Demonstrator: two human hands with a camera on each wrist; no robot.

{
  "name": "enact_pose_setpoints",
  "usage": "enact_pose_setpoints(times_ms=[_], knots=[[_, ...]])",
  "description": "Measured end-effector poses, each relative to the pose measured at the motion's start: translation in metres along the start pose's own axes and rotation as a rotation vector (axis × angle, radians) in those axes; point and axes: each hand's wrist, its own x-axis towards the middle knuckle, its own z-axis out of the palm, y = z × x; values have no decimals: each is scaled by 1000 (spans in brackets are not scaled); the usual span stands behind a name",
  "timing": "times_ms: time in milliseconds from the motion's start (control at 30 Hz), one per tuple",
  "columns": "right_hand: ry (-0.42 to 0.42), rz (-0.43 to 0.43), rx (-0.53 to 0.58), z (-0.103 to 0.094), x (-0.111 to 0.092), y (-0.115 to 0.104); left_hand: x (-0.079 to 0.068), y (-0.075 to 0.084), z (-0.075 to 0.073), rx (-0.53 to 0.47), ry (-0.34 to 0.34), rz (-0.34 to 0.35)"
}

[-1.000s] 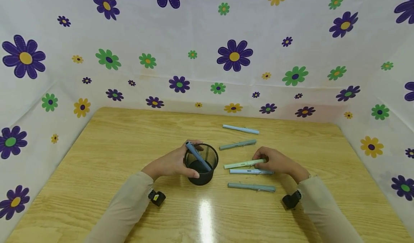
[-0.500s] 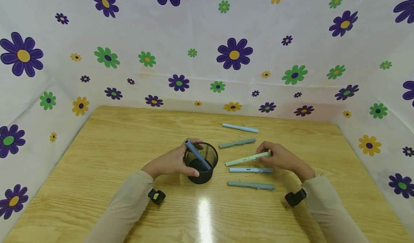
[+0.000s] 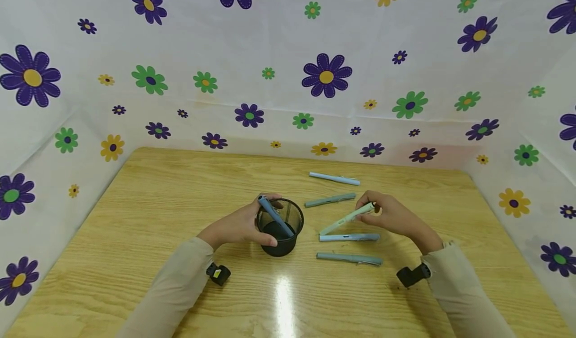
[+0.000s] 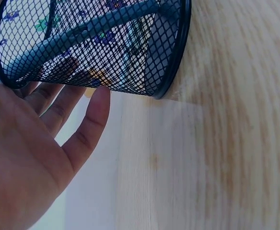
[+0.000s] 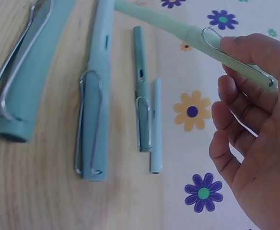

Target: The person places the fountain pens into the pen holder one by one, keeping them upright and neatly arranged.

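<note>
My left hand [image 3: 240, 224] is wrapped around the side of a black wire-mesh pen cup [image 3: 281, 248], thumb in front and fingers behind. Inside the cup leans one dark blue pen [image 3: 275, 217], its top end past the rim. In the left wrist view, the thumb lies along the mesh wall [image 4: 130, 57]. My right hand [image 3: 388, 214] pinches a pale green pen [image 3: 346, 219] near its clip end, between thumb and index finger. That pen is tilted, clip end raised, its other end low beside a light blue pen [image 3: 348, 237]. The right wrist view shows the wire clip under the thumb.
Beyond the pinched pen lie a grey-green pen [image 3: 330, 200] and a pale blue pen [image 3: 335, 179]. Nearer lies a teal pen [image 3: 348, 258]. All rest on the wooden table [image 3: 180, 188], with a flower-patterned cloth [image 3: 279, 38] behind and at the sides.
The right hand has lifted the clip end of the pale green pen off the table, tilting it more steeply. The left hand and cup have stayed in place.
</note>
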Motion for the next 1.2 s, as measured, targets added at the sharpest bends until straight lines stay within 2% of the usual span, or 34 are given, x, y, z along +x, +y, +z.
enact_pose_setpoints(times_ms=[467, 633, 867, 1200], knots=[[72, -121, 51, -11, -4, -20, 0, 0, 0, 0, -1, -9], [90, -139, 58, -14, -4, -25, 0, 0, 0, 1, -5, -1], [94, -152, 38, -20, 2, -35, 0, 0, 0, -1, -1, -1], [113, -258, 66, -30, 13, -55, 1, 1, -1, -4, -7, 6]])
